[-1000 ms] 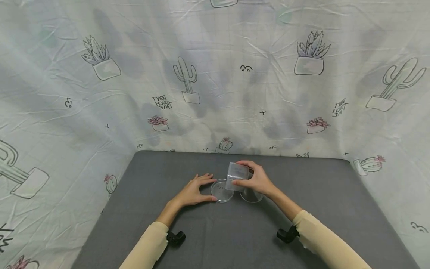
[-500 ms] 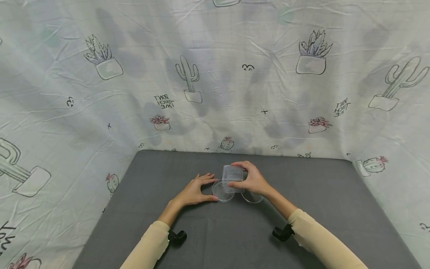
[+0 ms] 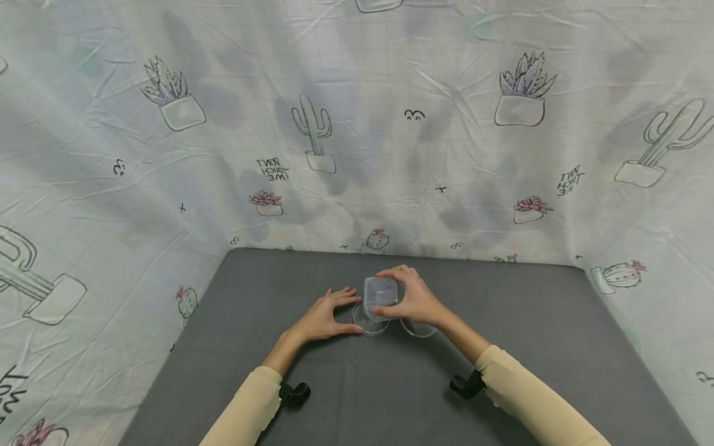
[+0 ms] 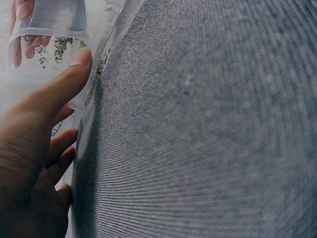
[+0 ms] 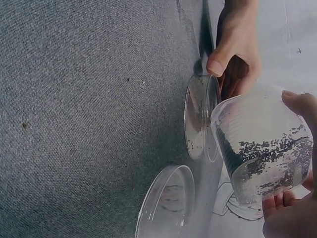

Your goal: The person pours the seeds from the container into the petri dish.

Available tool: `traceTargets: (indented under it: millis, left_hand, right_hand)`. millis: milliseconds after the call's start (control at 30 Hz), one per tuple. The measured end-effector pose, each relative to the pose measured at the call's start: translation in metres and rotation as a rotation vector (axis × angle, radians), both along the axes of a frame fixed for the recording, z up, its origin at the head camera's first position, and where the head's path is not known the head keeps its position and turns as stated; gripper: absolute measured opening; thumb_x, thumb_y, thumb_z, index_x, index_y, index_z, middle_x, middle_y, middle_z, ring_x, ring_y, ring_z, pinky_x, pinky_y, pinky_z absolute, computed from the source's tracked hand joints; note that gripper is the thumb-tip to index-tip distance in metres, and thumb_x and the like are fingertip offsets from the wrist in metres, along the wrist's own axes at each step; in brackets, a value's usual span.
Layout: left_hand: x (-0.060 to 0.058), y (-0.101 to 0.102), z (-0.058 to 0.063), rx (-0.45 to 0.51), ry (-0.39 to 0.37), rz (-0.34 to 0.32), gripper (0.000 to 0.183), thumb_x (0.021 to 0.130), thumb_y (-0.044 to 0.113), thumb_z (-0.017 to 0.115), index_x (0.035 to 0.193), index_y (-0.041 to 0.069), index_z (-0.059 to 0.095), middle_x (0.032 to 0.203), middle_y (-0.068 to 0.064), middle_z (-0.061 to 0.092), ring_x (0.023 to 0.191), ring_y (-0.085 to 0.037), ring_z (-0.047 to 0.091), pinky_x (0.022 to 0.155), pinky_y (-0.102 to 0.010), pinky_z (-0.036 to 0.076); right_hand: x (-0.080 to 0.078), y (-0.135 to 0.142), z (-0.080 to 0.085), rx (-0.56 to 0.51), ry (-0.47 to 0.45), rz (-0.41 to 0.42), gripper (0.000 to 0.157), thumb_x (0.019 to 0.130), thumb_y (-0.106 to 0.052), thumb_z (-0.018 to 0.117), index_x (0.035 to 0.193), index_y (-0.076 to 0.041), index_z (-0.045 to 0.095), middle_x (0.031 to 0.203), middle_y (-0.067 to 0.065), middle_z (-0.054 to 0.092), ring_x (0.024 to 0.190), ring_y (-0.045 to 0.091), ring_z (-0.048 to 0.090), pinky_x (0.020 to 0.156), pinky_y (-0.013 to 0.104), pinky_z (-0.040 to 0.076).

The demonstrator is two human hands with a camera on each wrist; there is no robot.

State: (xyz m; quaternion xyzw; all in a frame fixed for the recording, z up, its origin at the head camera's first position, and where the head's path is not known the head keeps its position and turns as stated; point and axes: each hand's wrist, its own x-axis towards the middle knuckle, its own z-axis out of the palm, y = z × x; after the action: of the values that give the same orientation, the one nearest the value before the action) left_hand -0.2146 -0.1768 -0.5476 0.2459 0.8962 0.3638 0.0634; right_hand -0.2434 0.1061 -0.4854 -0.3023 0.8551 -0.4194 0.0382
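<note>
My left hand [image 3: 322,317] reaches around the left side of a clear petri dish [image 3: 369,326], its thumb and fingers holding the rim at the near and far edges. Above this dish, my right hand [image 3: 417,298] grips a clear plastic container [image 3: 380,292] by its sides. The container is tilted, mouth toward the dish; many small dark grains [image 5: 270,153] cling along its inner wall in the right wrist view. A few grains also lie in the dish. Just right of it, partly behind my right hand, rests a second round clear dish or lid [image 3: 419,328].
Everything stands on a grey cloth-covered table [image 3: 357,390]. A few tiny specks [image 5: 128,80] lie on the cloth. A pale curtain [image 3: 368,142] printed with cacti hangs behind the table and along both sides.
My right hand has moved the container left over the held petri dish, and the container has turned. My left hand stays at the dish.
</note>
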Motion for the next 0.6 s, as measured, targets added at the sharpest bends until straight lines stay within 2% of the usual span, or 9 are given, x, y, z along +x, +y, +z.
traceTargets:
  millis: [167,467,600]
  left_hand:
    - [-0.002,0.002,-0.001,-0.003,-0.004,0.009,0.077,0.09,0.042,0.09,0.154,0.009,0.063,0.168,-0.019,0.05,0.163,-0.044,0.038,0.133,-0.077,0.017]
    - [-0.006,0.003,0.0,-0.002,-0.014,0.016,0.075,0.091,0.042,0.089,0.154,0.01,0.063,0.168,-0.019,0.049,0.163,-0.044,0.037,0.133,-0.077,0.016]
    - [-0.009,0.003,0.0,-0.017,-0.01,0.02,0.074,0.091,0.042,0.089,0.154,0.013,0.064,0.169,-0.018,0.05,0.163,-0.043,0.038,0.133,-0.077,0.017]
  right_hand:
    - [-0.003,0.0,0.001,0.007,0.019,0.017,0.076,0.08,-0.036,0.095,0.146,-0.009,0.067,0.137,0.017,0.064,0.12,0.032,0.054,0.097,0.053,0.049]
    - [-0.011,0.006,0.001,0.004,-0.002,0.021,0.075,0.08,-0.036,0.095,0.146,-0.013,0.068,0.139,0.015,0.064,0.12,0.031,0.056,0.096,0.051,0.049]
    - [-0.014,0.009,0.002,0.01,-0.012,0.019,0.075,0.08,-0.037,0.094,0.146,-0.013,0.068,0.14,0.015,0.064,0.122,0.033,0.056,0.097,0.053,0.05]
